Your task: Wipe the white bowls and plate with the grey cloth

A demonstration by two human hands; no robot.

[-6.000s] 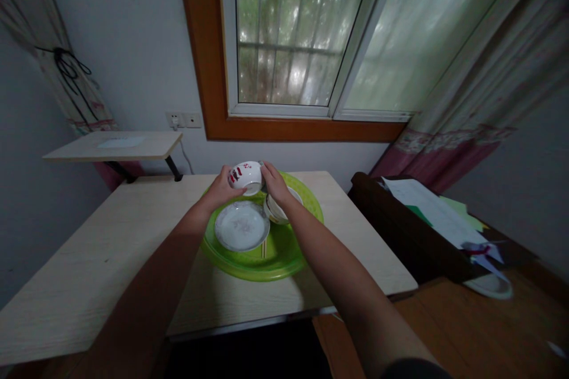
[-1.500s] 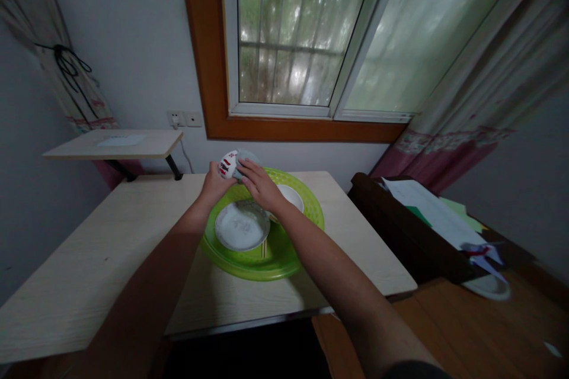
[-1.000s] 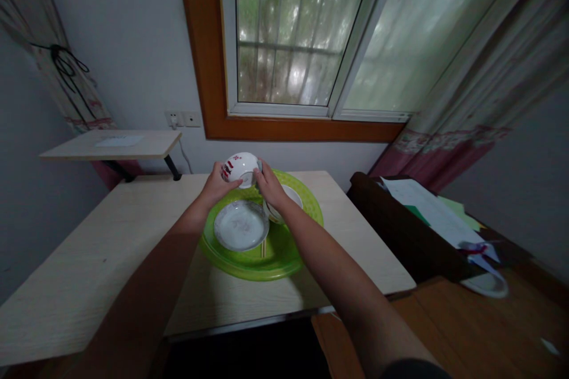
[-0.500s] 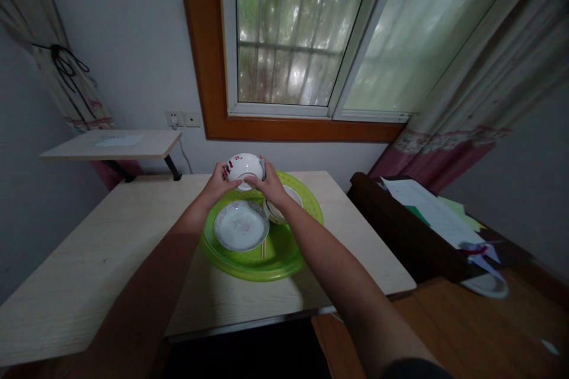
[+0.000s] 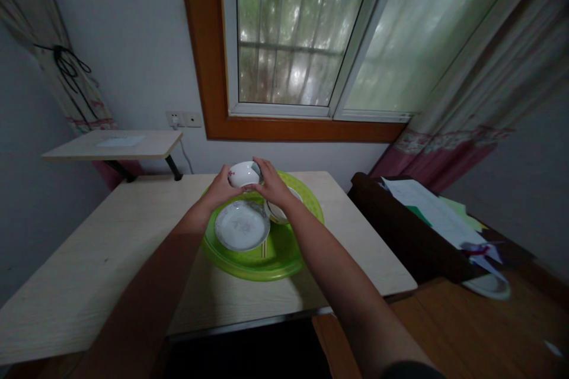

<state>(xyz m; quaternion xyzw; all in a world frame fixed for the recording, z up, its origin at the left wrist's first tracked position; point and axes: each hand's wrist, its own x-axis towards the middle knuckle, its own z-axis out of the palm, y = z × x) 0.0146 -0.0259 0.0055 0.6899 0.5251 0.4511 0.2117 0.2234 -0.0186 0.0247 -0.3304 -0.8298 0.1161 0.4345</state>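
Between my two hands is a white bowl (image 5: 244, 174) with small red marks, at the far side of a round green tray (image 5: 284, 254). My left hand (image 5: 220, 189) grips the bowl's left side, fingers curled round it. On the opposite side my right hand (image 5: 271, 180) holds it, with something grey at the fingers that I cannot make out. A white plate (image 5: 242, 226) with a faint pattern lies on the tray, nearer me. Partly behind my right wrist sits a second bowl (image 5: 276, 213). Chopsticks (image 5: 264, 249) show beside the plate, their far ends hidden.
The tray rests on a pale wooden table (image 5: 146, 231). A small raised shelf (image 5: 120, 145) stands at the back left. Behind the table are a wall and a window (image 5: 293, 41). To the right, a dark brown piece of furniture (image 5: 391, 225) bears papers (image 5: 422, 204).
The bowl has tipped and come down slightly, so its underside shows less. Both hands have turned with it and stay on its sides. Plate, second bowl and tray are unmoved.
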